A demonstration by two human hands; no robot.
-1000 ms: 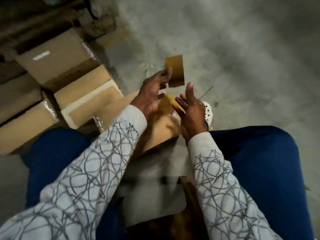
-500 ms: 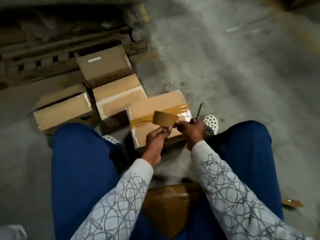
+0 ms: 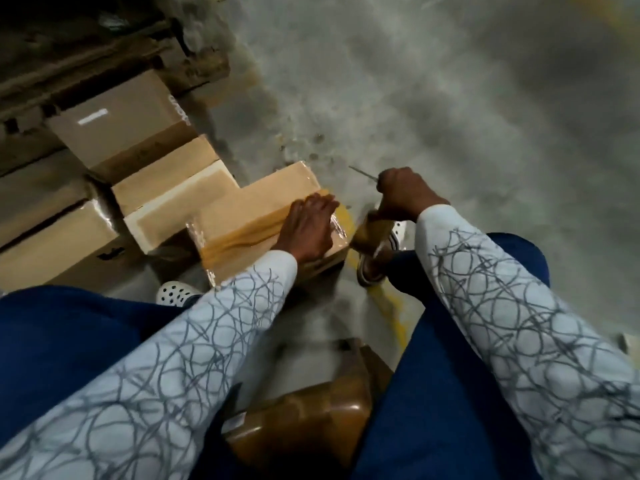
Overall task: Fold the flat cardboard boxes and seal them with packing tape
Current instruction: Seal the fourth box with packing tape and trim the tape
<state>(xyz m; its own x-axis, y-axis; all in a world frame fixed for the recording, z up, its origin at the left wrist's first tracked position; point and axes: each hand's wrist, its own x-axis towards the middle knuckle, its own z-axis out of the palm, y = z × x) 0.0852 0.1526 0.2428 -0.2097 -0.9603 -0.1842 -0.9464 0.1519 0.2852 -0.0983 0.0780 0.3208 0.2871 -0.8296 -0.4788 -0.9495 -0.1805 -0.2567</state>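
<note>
Brown tape across cardboard box, left hand flat on it (fingers straight), right hand gripping blade

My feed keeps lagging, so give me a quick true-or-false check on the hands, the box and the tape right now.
1. The left hand lies flat on the box. True.
2. The right hand holds nothing. False: it grips a thin blade.
3. A brown tape strip crosses the box top. True.
4. The box stands on a table. False: it sits on the concrete floor.
</note>
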